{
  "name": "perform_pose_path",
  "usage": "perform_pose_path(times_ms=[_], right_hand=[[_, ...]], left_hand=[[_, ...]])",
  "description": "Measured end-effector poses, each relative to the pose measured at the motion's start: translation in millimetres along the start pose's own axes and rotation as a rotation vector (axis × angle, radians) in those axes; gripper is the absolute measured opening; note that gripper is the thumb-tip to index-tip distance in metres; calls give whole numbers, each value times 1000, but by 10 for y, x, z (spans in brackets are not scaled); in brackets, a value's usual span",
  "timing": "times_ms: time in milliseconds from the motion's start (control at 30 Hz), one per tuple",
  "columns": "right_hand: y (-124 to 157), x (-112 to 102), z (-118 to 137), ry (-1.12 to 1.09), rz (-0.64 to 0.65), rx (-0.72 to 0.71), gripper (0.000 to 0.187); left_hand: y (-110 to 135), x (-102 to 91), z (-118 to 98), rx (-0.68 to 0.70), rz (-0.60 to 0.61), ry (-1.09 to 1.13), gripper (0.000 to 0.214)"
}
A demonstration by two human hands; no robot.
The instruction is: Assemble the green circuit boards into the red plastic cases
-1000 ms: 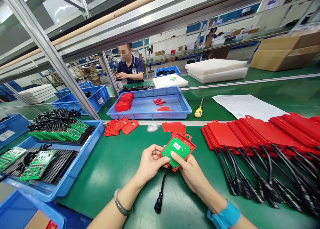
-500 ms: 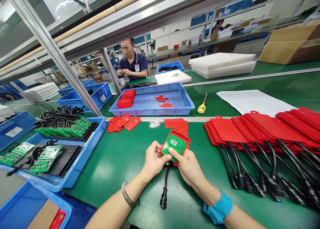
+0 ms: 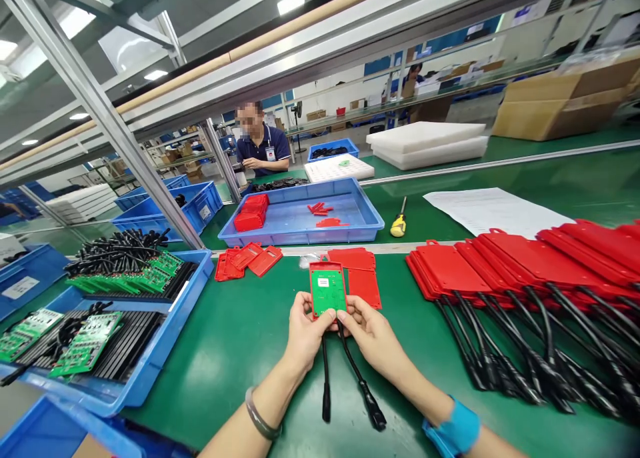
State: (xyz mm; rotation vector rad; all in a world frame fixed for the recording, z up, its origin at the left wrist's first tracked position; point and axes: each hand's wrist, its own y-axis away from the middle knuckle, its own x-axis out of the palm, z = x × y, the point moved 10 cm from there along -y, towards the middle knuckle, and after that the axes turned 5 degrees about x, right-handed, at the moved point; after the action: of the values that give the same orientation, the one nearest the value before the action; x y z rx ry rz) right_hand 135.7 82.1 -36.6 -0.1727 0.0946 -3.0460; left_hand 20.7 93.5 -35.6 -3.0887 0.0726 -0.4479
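Between my two hands is a green circuit board (image 3: 329, 291) seated in a red plastic case (image 3: 327, 267). My left hand (image 3: 306, 328) grips the lower left corner, its thumb on the board's bottom edge. My right hand (image 3: 369, 330) holds the lower right corner, thumb close to where a cable leaves. Two black cables (image 3: 353, 365) with connector ends hang from the case toward me. Just behind and right of it lie flat red plastic covers (image 3: 363, 286) on the green bench. The fingers under the case are partly hidden.
Left stands a blue bin (image 3: 173, 325) of circuit boards with black cables. A blue tray (image 3: 300, 235) with red parts sits ahead, a yellow screwdriver (image 3: 399, 225) beside it. Red cased units (image 3: 520, 261) with cables fill the right. Across the bench a person (image 3: 263, 145) works.
The board and case have turned from slanted to nearly upright and shifted slightly left. Two hanging cables now show instead of one. Both hands keep their hold.
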Motion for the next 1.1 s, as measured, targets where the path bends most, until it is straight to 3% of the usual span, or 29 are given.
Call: perform_pose_path(times_ms=[167, 333, 500, 733, 1100], right_hand=[[29, 83, 23, 87, 44, -33, 24], [21, 131, -21, 119, 112, -1, 27], [-64, -164, 92, 151, -93, -9, 37], [-83, 40, 205, -167, 53, 75, 33], [-107, -27, 86, -400, -34, 150, 28]], left_hand=[[0, 68, 63, -93, 146, 13, 37], [-36, 55, 98, -129, 195, 2, 37], [17, 147, 116, -134, 277, -20, 43], [129, 340, 203, -151, 359, -38, 43], [109, 373, 200, -39, 343, -51, 32]])
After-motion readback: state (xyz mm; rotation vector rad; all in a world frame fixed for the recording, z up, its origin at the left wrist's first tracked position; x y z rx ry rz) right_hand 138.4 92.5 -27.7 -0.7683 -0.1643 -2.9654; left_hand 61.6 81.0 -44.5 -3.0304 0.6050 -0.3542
